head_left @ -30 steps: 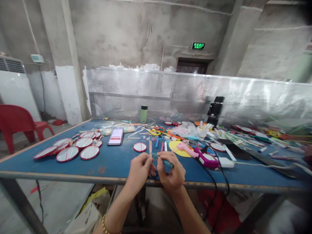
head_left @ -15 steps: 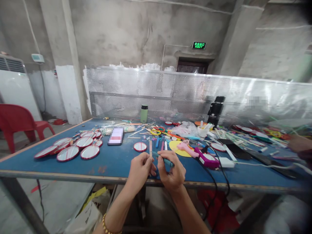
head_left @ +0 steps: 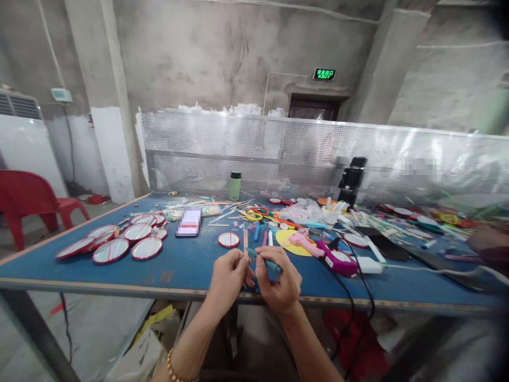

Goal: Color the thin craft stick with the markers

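My left hand [head_left: 230, 273] is closed, pinching a flat wooden craft stick [head_left: 245, 239] that stands up between thumb and fingers. In my right hand [head_left: 280, 278] is a teal marker-like stick [head_left: 272, 265], gripped the way one holds a pen. Its front end reaches close to the craft stick; whether the two touch I cannot tell. Beyond my hands lies a small round red-rimmed mirror-like disc [head_left: 229, 240]. Blue, pink and white pens [head_left: 271, 237] lie just past my right hand.
Several red-rimmed discs [head_left: 111, 250] are piled at left, near a phone [head_left: 189, 222]. A green bottle [head_left: 235, 185] stands at the back. To the right are a yellow disc [head_left: 294, 242], a purple device [head_left: 337, 259] with cables and scattered craft bits. A person's blurred hand [head_left: 487, 239] shows far right.
My right hand and the teal stick have shifted very slightly left. The left hand stays in place with the craft stick. The other person's hand at far right has moved a little.
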### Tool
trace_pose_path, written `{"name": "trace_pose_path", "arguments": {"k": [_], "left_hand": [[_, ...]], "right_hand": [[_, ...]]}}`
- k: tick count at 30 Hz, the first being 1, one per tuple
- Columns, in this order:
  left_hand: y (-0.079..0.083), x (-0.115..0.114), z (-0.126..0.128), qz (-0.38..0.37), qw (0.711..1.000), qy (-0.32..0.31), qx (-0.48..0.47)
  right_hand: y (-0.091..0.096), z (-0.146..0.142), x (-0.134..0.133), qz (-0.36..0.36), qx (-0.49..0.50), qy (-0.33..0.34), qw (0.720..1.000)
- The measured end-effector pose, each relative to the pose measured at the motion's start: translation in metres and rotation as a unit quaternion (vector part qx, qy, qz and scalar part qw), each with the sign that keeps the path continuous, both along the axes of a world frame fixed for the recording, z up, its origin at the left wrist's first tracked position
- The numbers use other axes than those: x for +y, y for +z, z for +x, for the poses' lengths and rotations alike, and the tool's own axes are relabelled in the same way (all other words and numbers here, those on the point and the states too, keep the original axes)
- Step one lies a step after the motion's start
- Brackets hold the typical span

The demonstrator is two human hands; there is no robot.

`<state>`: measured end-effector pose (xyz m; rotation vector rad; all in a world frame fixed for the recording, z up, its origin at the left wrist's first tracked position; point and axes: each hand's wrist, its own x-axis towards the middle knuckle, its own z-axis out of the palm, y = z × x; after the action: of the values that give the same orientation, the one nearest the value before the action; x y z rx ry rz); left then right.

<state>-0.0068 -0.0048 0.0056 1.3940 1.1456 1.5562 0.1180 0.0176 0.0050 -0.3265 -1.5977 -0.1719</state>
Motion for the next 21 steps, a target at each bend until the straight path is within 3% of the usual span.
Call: {"name": "trace_pose_path", "arguments": {"k": [21], "left_hand": [[-0.0015, 0.0008, -0.0002, -0.001, 1.0, -0.003, -0.014]], "right_hand": [[0.0014, 0.0001, -0.0009, 0.003, 0.003, -0.007, 1.0]]}}
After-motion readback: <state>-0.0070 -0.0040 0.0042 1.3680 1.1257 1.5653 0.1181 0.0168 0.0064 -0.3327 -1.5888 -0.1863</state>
